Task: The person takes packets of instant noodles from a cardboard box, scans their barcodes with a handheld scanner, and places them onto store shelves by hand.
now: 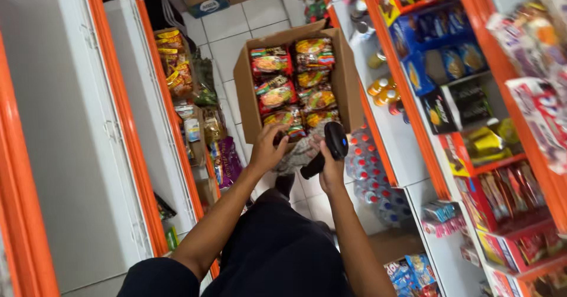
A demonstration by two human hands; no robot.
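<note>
Aisle: white shelving with orange edging is running down both sides, a white tiled floor showing between; more boxes are standing at the far end.
Right shelves: packed with coloured snack packets, dark cartons and small bottles — a shrink-wrapped pack of water bottles is sitting low, just beside the box.
Cardboard box: standing open on the floor in front of the person, flaps up, filled with rows of instant noodle packets.
Handling, as I judge it: the packets are looking light, crinkly and a bit slippery, with brittle contents, so taking one by its edge or flat across its face seems safest; the full box is likely heavier and best gripped at its base.
Left hand: reaching to the near edge of the box, fingers curled down onto the nearest packet — whether it is pinching it, I cannot tell.
Right hand: wrapping closed around the handle of a black handheld scanner, head pointing towards the box.
</note>
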